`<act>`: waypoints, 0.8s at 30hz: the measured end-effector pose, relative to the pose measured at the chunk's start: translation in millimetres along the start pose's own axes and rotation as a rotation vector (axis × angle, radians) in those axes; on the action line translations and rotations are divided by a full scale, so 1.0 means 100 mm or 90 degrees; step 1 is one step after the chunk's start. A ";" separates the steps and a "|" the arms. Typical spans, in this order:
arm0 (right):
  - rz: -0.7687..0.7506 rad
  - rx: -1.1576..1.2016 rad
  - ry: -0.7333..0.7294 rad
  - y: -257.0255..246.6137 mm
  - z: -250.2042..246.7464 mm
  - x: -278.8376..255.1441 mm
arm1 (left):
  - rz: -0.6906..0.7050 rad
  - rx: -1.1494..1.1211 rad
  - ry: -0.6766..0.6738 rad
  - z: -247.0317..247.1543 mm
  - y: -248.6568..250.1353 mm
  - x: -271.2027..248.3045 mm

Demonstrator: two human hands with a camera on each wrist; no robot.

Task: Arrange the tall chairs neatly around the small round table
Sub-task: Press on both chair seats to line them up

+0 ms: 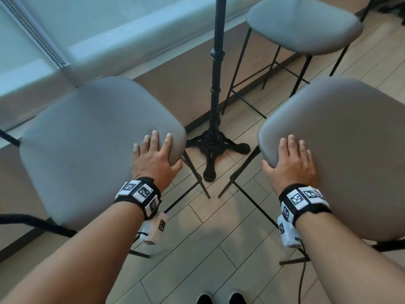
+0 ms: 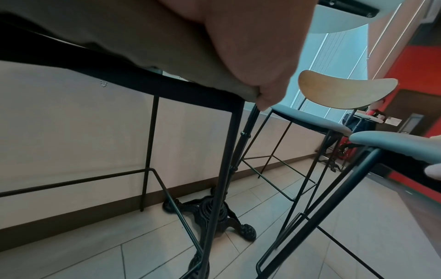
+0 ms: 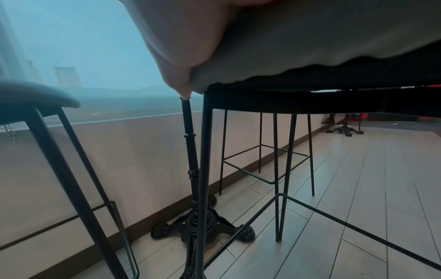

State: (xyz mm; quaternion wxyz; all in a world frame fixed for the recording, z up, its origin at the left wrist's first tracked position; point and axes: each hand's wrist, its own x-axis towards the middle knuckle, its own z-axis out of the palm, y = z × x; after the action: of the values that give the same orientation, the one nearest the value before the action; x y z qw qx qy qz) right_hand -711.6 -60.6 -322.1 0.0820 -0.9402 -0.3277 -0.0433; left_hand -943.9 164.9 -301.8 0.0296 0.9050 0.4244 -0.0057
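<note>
Here, left hand [image 1: 153, 159] on left chair [image 1: 92, 137], perhaps gripping

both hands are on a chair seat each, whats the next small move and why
Probably slide both chairs a little inward toward the table pedestal. The left hand grips the corner of the left chair, and the right hand grips the right chair; both seats flank the pedestal, their front legs short of its base.

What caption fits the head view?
Left hand and right hand each grip a tall chair seat beside the black table pedestal.
</note>
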 end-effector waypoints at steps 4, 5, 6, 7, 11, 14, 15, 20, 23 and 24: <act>-0.030 0.013 0.009 -0.01 0.02 -0.01 | 0.007 -0.003 0.001 0.00 -0.02 0.00; -0.032 0.014 0.002 0.01 0.02 -0.02 | 0.010 -0.005 0.003 0.01 -0.02 -0.01; -0.035 0.017 -0.002 0.01 0.02 -0.02 | 0.014 -0.006 0.006 0.01 -0.01 -0.01; -0.040 0.021 -0.002 0.02 0.01 -0.02 | 0.018 -0.008 0.009 0.01 -0.01 -0.01; -0.060 0.044 -0.001 0.03 0.03 -0.03 | 0.034 -0.023 0.027 0.02 -0.02 -0.02; -0.074 0.052 0.004 0.00 0.03 -0.05 | 0.038 -0.024 0.030 0.04 -0.03 -0.02; -0.078 0.055 0.004 0.00 0.03 -0.07 | 0.038 -0.024 0.031 0.04 -0.03 -0.02; -0.092 0.064 0.006 -0.06 0.03 -0.17 | 0.053 -0.031 0.037 0.05 -0.06 -0.08; -0.102 0.072 0.003 -0.12 0.01 -0.28 | 0.063 -0.033 0.038 0.05 -0.09 -0.15; -0.110 0.071 -0.003 -0.14 0.01 -0.32 | 0.068 -0.035 0.040 0.05 -0.11 -0.18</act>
State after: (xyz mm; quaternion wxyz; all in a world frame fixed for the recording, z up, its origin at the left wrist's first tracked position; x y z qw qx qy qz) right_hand -745.2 -68.4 -325.6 0.1295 -0.9025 -0.4097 -0.0297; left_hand -963.7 157.8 -306.6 0.0414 0.9249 0.3763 0.0361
